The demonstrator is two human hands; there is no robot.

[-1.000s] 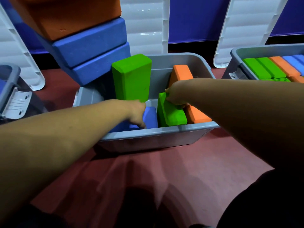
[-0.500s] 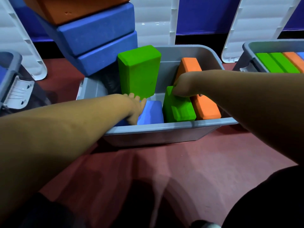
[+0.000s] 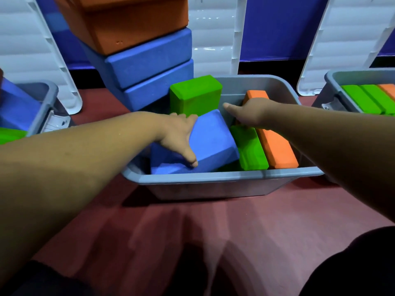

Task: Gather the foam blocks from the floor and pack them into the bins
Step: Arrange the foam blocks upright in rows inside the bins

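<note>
A grey bin (image 3: 224,178) stands on the red floor in front of me. My left hand (image 3: 177,135) grips a blue foam block (image 3: 213,142), which is tilted up at the bin's left side, thumb on its near face. An upright green block (image 3: 196,95) stands behind it. To the right, a green block (image 3: 250,148) and an orange block (image 3: 277,150) lie side by side. My right hand (image 3: 248,112) hovers over their far ends, thumb stretched left, in front of an upright orange block (image 3: 256,94). Its fingers are hidden.
A leaning stack of one orange block (image 3: 128,22) on two blue blocks (image 3: 149,58) rises behind the bin's left corner. A second bin (image 3: 333,82) with green and orange blocks is at right, a third (image 3: 49,97) at left. White lids (image 3: 213,39) lean on the wall.
My left hand has lifted the blue block from flat on the bin's bottom to a tilted position. My right hand has come off the green block and opened its thumb leftward.
</note>
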